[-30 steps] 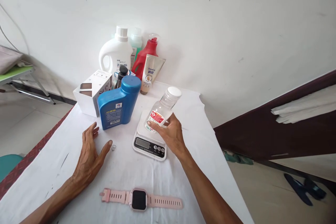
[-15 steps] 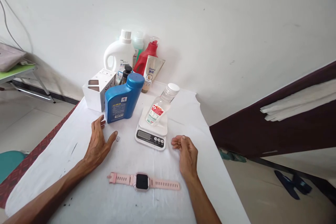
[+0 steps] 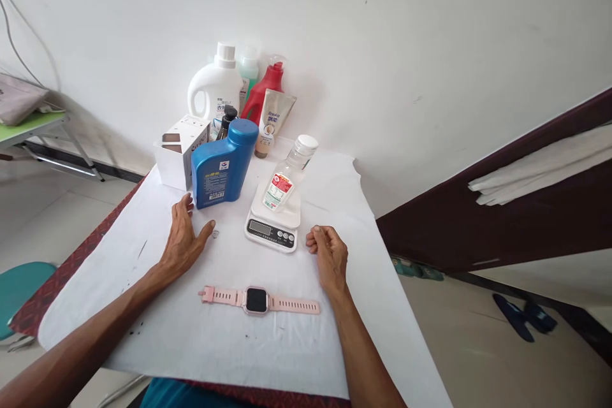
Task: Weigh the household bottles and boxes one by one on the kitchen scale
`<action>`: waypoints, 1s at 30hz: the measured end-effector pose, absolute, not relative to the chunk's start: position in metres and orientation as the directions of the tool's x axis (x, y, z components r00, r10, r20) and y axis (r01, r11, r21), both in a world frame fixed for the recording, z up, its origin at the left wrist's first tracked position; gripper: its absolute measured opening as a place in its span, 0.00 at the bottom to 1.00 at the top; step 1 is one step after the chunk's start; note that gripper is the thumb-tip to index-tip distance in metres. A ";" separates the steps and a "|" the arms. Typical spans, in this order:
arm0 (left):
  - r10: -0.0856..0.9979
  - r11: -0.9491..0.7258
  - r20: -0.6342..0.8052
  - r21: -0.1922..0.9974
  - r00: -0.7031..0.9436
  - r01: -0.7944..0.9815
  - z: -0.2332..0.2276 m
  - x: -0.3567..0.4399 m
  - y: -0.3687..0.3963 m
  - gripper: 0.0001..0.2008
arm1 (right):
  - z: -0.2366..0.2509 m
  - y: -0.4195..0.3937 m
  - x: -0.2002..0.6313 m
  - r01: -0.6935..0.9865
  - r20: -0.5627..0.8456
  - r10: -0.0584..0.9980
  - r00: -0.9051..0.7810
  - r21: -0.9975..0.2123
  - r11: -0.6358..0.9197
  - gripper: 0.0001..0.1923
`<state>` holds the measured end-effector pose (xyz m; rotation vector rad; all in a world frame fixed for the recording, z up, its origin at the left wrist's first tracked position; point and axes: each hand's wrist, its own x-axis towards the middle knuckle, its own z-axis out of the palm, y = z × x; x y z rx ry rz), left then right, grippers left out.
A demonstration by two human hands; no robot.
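Clear plastic bottle (image 3: 280, 190) with a white cap is standing on the platform of a digital kitchen scale (image 3: 272, 231), its red, white and green label partly facing the viewer. Both hands are staying well apart from each other. The left hand (image 3: 185, 236) is lying open on the white-clothed table (image 3: 291, 350), thumb spread, fingertips pointing toward the base of a blue jug (image 3: 220, 172); whether they are touching it, one cannot tell. The right hand (image 3: 329, 260) is curling its fingers inward beneath the thumb, just beside the scale. A pink-strapped smartwatch (image 3: 257, 301) is lying flat nearer the viewer.
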<state>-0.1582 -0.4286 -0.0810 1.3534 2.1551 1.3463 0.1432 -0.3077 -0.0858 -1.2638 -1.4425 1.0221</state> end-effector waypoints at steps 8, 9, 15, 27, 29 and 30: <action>0.818 0.198 0.177 0.807 -0.547 0.556 -0.077 -0.155 -0.427 0.40 | -0.087 -0.306 0.146 0.260 0.035 0.998 -0.046 -0.965 0.046 0.21; 0.821 0.203 0.171 0.804 -0.544 0.559 -0.077 -0.155 -0.427 0.40 | -0.087 -0.305 0.146 0.265 0.019 0.999 -0.039 -0.964 0.029 0.21; 0.810 0.240 0.142 0.805 -0.569 0.543 -0.076 -0.152 -0.425 0.41 | -0.050 -0.297 0.141 0.315 0.059 0.994 -0.089 -0.945 0.084 0.22; 0.791 0.274 0.099 0.824 -0.604 0.495 -0.082 -0.153 -0.426 0.42 | 0.016 -0.247 0.055 0.526 0.189 0.947 -0.261 -0.795 0.304 0.29; 0.789 0.269 0.103 0.829 -0.606 0.491 -0.084 -0.152 -0.426 0.41 | 0.017 -0.240 0.057 0.494 0.179 0.947 -0.268 -0.818 0.295 0.27; 0.789 0.262 0.111 0.829 -0.604 0.495 -0.085 -0.152 -0.426 0.41 | 0.020 -0.236 0.059 0.463 0.172 0.947 -0.273 -0.839 0.286 0.27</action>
